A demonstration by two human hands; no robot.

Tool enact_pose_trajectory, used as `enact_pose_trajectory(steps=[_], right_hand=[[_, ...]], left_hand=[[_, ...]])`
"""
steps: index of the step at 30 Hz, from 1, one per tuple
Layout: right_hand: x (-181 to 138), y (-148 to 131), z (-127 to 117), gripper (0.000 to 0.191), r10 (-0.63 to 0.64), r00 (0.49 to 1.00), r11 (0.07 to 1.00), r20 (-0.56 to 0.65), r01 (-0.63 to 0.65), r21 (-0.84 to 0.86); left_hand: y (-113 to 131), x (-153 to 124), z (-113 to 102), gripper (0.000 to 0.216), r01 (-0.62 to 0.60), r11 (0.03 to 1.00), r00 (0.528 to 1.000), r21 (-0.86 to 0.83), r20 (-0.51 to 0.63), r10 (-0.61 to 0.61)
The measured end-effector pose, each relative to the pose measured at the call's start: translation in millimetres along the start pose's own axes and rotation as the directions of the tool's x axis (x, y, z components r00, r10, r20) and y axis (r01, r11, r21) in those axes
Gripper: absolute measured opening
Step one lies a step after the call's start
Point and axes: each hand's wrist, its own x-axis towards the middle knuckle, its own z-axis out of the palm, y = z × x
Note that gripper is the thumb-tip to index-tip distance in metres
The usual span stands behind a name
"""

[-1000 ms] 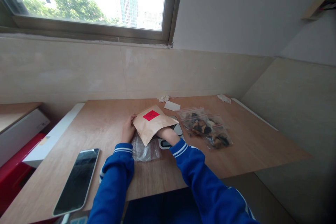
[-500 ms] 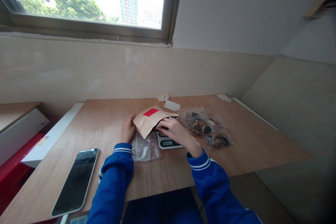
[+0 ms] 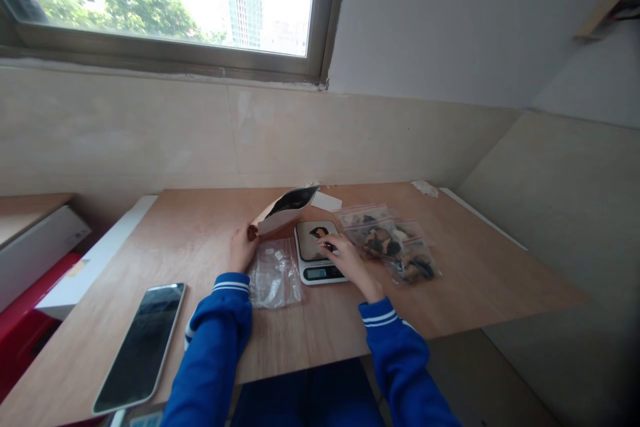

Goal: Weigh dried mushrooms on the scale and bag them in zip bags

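My left hand [image 3: 243, 248] is closed on the lower left corner of a brown kraft paper bag [image 3: 275, 215]. The bag is tilted, its dark mouth gaping toward the upper right. Over a white kitchen scale [image 3: 303, 260] my right hand [image 3: 346, 259] pinches a small dark dried piece [image 3: 330, 247], perhaps dried mushroom; the fingers partly hide it. Another dark and tan dried piece [image 3: 319, 232] lies on the weighing plate. The scale's display is lit, but too small to read. Beside the scale, below the bag, lies a clear zip bag [image 3: 275, 277].
Clear zip bags of dark and tan dried pieces [image 3: 383, 240] lie right of the scale. A white card [image 3: 327, 201] rests behind it. A smartphone [image 3: 143, 347] lies at the front left of the wooden table [image 3: 490, 267], and a tiled wall stands behind.
My right hand has come out of the paper bag and down over the scale. The bag has tipped, turning its mouth up, and the weighing plate with a dried piece now shows.
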Motion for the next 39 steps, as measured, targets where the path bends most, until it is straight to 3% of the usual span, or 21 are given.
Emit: enact_pose_trajectory(steps=[4,12,17,20,26,28,31,34,36,39], right_hand=[[1.7,16.5,16.0,0.026,-0.015,1.000,0.994,0.019,0.017,-0.104],[1.2,43.3,34.1,0.035,0.110,0.976,0.984,-0.189,-0.134,-0.116],[-4.9,48.1,40.3,0.052,0.130,0.979,0.980,-0.154,-0.151,-0.133],[-11.1,40.8,33.4,0.055,0.105,0.982,0.989,-0.154,-0.120,-0.086],[0.7,-13.6,-10.0,0.040,0.034,0.903,0.999,-0.429,-0.015,0.048],[14.0,-38.9,-26.4,0.032,-0.034,0.931,0.993,-0.364,0.074,0.096],[37.9,-70.2,-40.9,0.029,-0.166,0.978,0.975,-0.125,0.181,0.129],[59.6,-88.5,-43.2,0.028,-0.255,0.963,0.967,0.085,0.252,0.043],[69.5,-96.6,-43.1,0.028,-0.274,0.951,0.959,0.141,0.282,-0.035],[76.7,-107.9,-46.0,0.028,-0.305,0.948,0.944,0.092,0.314,-0.100]], left_hand=[[-3.4,0.0,2.5,0.045,-0.009,1.000,1.000,-0.026,-0.010,0.008],[-6.9,0.5,5.3,0.045,-0.037,0.999,0.999,-0.030,-0.032,0.036],[-4.9,-0.3,4.0,0.044,-0.027,1.000,0.999,-0.016,-0.026,0.026],[-4.5,-0.3,3.7,0.044,-0.035,0.999,0.999,-0.014,-0.025,0.035],[-5.6,-0.4,4.1,0.044,-0.043,0.999,0.998,-0.007,-0.036,0.043],[-6.6,-0.4,4.5,0.046,-0.046,0.999,0.998,-0.018,-0.032,0.045],[-8.2,0.0,4.9,0.046,-0.054,0.997,0.998,-0.053,-0.031,0.052],[-9.4,0.5,5.2,0.043,-0.069,0.994,0.997,-0.089,-0.026,0.067],[-9.6,0.6,5.2,0.042,-0.070,0.993,0.997,-0.096,-0.024,0.068],[-9.1,0.3,4.9,0.043,-0.061,0.994,0.998,-0.095,-0.017,0.060]])
